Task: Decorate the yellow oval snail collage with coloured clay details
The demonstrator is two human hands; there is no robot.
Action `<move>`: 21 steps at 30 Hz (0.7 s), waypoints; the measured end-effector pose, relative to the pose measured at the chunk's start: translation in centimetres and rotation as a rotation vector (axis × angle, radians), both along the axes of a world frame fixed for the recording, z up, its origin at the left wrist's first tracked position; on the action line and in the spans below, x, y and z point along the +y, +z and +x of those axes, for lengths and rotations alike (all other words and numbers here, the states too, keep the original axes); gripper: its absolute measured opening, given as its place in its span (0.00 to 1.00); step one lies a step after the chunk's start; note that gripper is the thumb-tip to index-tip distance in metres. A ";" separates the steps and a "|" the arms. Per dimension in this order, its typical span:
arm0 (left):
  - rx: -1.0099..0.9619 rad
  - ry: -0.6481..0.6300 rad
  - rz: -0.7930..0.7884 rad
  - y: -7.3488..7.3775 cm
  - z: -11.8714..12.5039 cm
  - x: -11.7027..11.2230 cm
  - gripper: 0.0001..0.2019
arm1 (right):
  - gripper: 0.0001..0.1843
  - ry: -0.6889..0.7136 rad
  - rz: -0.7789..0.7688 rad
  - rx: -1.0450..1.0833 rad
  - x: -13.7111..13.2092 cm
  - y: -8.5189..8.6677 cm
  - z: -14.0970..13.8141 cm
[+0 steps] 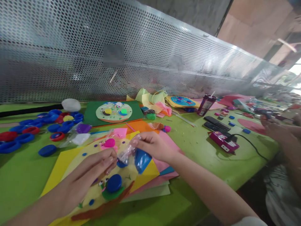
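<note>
My right hand (154, 146) pinches a small transparent plastic bag (127, 153) above a decorated paper picture. My left hand (100, 164) is closed beside the bag, its fingertips drawn together; what they hold, if anything, is hidden. Beneath both hands lies the cream paper cutout (76, 168) on a yellow sheet (56, 166). Stuck on it are a blue bottle cap (114, 183) with a green shape below, googly eyes (103, 183), a pink blob (109, 143) and a brown strip (101, 211). A shiny blue piece (142, 160) sits under my right hand.
Blue and red bottle caps (25, 138) crowd the left, near a white bag (81, 138). Behind are a similar picture (114, 112) on green card and a perforated metal panel (145, 62). Rightward are a cup (206, 105), phones (217, 123), a corded magenta device (223, 142) and another person's hands (275, 128).
</note>
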State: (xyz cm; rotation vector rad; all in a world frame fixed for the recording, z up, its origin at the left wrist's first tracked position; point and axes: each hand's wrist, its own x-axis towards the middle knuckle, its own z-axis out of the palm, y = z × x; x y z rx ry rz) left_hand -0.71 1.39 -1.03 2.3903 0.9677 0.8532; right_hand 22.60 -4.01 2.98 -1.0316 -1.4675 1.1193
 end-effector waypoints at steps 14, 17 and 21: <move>-0.001 -0.061 -0.268 2.9 3.2 -1.0 0.14 | 0.19 -0.503 0.009 -0.202 3.8 -0.9 6.5; 0.030 0.005 -0.209 2.8 2.9 -0.9 0.13 | 0.15 -0.603 -0.029 -0.342 4.7 -1.6 8.4; 0.015 0.003 -0.113 3.1 2.9 -1.1 0.11 | 0.16 -0.666 -0.019 -0.561 5.3 -2.5 9.2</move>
